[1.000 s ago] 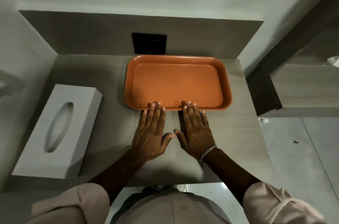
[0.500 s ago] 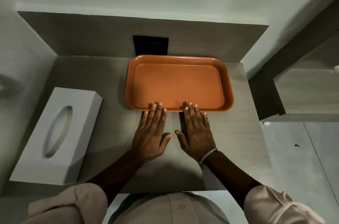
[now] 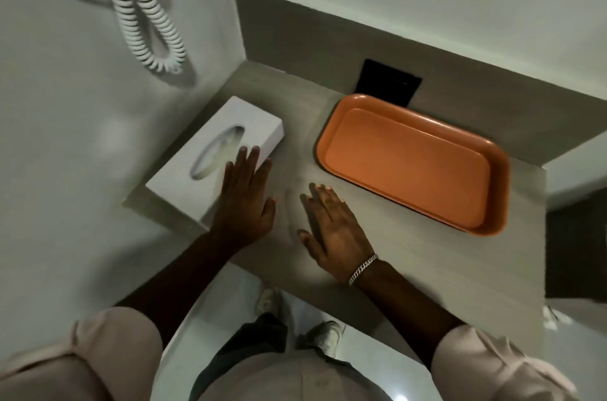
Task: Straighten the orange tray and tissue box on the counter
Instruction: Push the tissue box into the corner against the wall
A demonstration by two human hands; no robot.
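Observation:
The orange tray (image 3: 414, 160) lies empty on the grey counter (image 3: 410, 256), its far edge near the back panel. A white tissue box (image 3: 193, 177) with an oval slot sits at the counter's left end, by the side wall. My left hand (image 3: 244, 200) is flat with fingers apart, its fingertips over the box's right edge near the slot. Further right, my right hand (image 3: 331, 226), with a silver bracelet at the wrist, hovers flat over bare counter between box and tray, touching neither.
A black socket plate (image 3: 387, 86) is set in the back panel behind the tray. A coiled white cord (image 3: 147, 26) hangs on the left wall above the box. The counter ends at a wall step on the right. Below the front edge are my feet and the floor.
Both hands left the tray's near edge and moved left. The left hand now reaches the tissue box. The camera swung left, so the whole scene looks tilted.

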